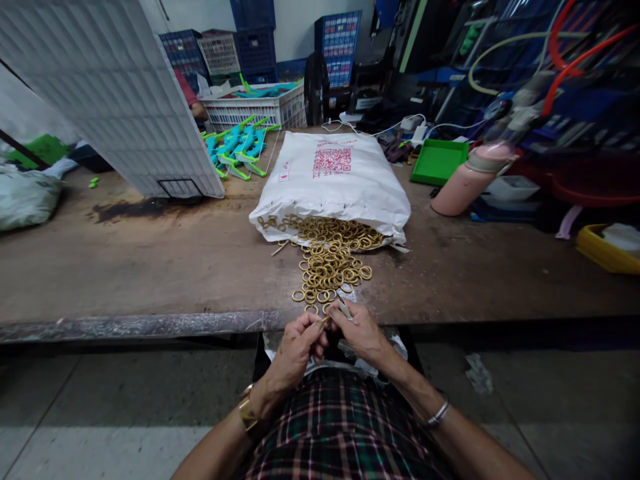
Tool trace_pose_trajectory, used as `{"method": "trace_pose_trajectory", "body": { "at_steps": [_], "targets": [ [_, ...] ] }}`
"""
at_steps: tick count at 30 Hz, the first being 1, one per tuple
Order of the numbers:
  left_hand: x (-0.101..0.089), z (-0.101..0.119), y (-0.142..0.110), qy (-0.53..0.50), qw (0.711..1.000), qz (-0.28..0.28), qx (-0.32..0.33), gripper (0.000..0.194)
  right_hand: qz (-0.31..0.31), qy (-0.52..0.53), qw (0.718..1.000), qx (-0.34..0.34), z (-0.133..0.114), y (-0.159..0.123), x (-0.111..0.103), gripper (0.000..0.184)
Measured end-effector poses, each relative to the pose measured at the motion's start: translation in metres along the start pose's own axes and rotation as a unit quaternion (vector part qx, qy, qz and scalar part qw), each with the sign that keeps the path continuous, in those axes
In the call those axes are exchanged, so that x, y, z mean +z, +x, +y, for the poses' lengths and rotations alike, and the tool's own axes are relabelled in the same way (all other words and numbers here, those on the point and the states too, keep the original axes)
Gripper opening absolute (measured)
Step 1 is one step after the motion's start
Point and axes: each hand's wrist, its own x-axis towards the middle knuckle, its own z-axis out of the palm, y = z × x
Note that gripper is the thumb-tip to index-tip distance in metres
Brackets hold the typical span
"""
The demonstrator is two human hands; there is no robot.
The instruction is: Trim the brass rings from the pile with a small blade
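Note:
At the table's front edge, my left hand point(299, 345) is closed, pinching a gold-coloured ring point(326, 320) between thumb and fingers. Close against it, my right hand point(364, 335) is closed around a small knife-like tool point(345, 308) with a pale handle and a dark tip. Whether the tool touches the ring is too small to tell. Just beyond my hands lies a loose pile of gold-coloured rings point(330, 267). These spill from the open mouth of a white woven sack point(295, 170) with red print, lying flat on the table.
A white corrugated panel point(125, 87) stands at the left. Behind the sack are teal-and-green plastic parts point(237, 147) and a white crate point(293, 110). Another person's arm point(197, 107) shows beside the panel. A green tray point(440, 161) and pink bottle point(457, 187) stand at the right.

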Motion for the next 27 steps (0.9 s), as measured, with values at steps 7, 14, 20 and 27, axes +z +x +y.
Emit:
{"method": "trace_pose_trajectory", "body": {
  "at_steps": [7, 14, 20, 27],
  "targets": [
    [0.000, 0.001, 0.002, 0.017, 0.999, 0.025, 0.032, 0.029, -0.024, -0.247, 0.967, -0.055, -0.001, -0.011, -0.002, 0.016],
    [0.003, 0.006, 0.002, 0.056, 0.997, 0.047, 0.024, 0.032, -0.052, -0.327, 0.941, -0.067, 0.001, -0.011, 0.003, 0.021],
    [0.009, 0.013, -0.011, 0.085, 0.994, 0.001, 0.074, 0.031, -0.047, -0.394, 0.918, -0.009, 0.007, -0.006, -0.007, 0.023],
    [-0.002, 0.012, -0.005, -0.069, 0.996, 0.028, 0.048, 0.026, 0.053, -0.374, 0.926, 0.003, 0.012, -0.001, -0.014, 0.017]
  ]
}}
